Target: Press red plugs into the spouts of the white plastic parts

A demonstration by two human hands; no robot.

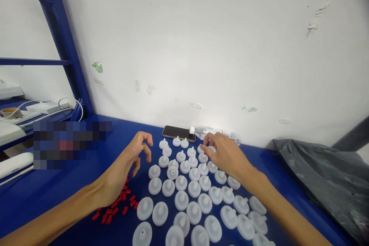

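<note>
Several white round plastic caps with small spouts [181,182] stand in rows on the blue table [57,192]. A pile of small red caps [115,209] lies under my left wrist. My left hand [129,165] hovers left of the white pieces, fingers curled with thumb and forefinger pinched together; what they hold is too small to see. My right hand [223,153] reaches to the far rows, fingertips pinched on a white cap [201,148].
A dark phone [177,132] lies flat against the white wall, with a clear plastic bottle [215,131] beside it. A black plastic bag [323,177] covers the table's right side. Blue shelving [57,27] with white devices and cables stands on the left.
</note>
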